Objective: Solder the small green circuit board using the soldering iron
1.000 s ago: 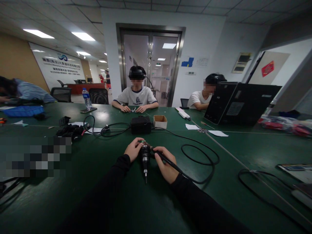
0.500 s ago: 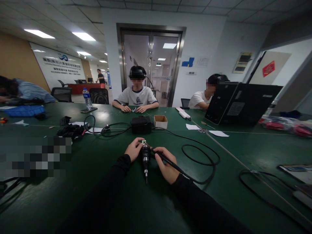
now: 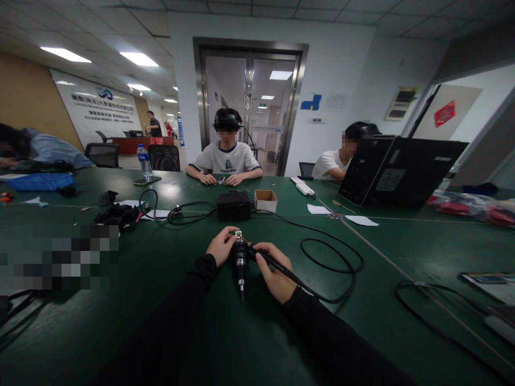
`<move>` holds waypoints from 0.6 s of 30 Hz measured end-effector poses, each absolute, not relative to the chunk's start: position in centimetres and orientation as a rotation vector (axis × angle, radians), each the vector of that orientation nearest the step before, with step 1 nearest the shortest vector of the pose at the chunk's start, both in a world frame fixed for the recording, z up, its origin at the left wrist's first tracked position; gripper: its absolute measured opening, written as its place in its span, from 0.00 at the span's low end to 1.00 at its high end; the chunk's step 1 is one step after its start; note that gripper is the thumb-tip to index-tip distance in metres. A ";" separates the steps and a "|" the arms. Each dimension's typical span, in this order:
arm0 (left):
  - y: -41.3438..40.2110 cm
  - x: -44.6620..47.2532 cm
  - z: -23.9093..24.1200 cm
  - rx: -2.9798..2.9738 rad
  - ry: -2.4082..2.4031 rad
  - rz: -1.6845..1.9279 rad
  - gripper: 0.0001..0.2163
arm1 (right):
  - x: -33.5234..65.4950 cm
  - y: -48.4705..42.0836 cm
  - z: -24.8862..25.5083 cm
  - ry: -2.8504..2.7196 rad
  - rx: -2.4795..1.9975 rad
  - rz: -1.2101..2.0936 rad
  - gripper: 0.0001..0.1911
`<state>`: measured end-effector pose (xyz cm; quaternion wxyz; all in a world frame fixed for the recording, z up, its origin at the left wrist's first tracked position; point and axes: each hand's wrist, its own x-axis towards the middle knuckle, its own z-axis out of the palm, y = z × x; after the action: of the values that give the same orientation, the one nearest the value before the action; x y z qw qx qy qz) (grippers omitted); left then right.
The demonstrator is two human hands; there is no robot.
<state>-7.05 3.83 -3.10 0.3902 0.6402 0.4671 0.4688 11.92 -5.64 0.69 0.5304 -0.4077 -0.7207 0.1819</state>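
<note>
Upright at the table's middle, with its thin metal tip towards me, is a black electric screwdriver [image 3: 240,260]. A small green-and-white circuit board [image 3: 238,234] shows at its far end. My left hand [image 3: 221,246] is closed there, thumb and forefinger against the board's left edge. From the right, my right hand [image 3: 277,272] grips a black pen-like soldering iron [image 3: 277,264] whose cord trails off to the right. The iron's front end points at the far part of the screwdriver; whether its tip touches the board is too small to tell.
Beyond my hands stand a black power box [image 3: 233,206] and a small open carton [image 3: 265,201]. A looped black cord [image 3: 333,241] lies right. A computer case [image 3: 402,171] is farther right, a water bottle [image 3: 144,162] back left. A co-worker [image 3: 227,158] sits opposite.
Both hands and the tools stay practically in place. In the far background, a standing person has shifted to the left.
</note>
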 end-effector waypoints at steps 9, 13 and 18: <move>3.7 -6.8 -2.9 1.620 1.194 1.194 0.12 | 12.0 -5.5 0.2 -1.680 -0.992 0.420 0.07; 3.7 -6.9 -3.0 1.619 1.192 1.198 0.12 | 12.0 -5.5 0.2 -1.685 -0.995 0.428 0.07; 3.5 -6.9 -2.7 1.642 1.204 1.204 0.12 | 12.0 -5.4 0.3 -1.687 -0.981 0.426 0.07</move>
<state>-6.88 3.46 -2.73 0.3786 0.6425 0.4710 0.4711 12.01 -5.43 0.30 0.5413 -0.4128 -0.7103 0.1793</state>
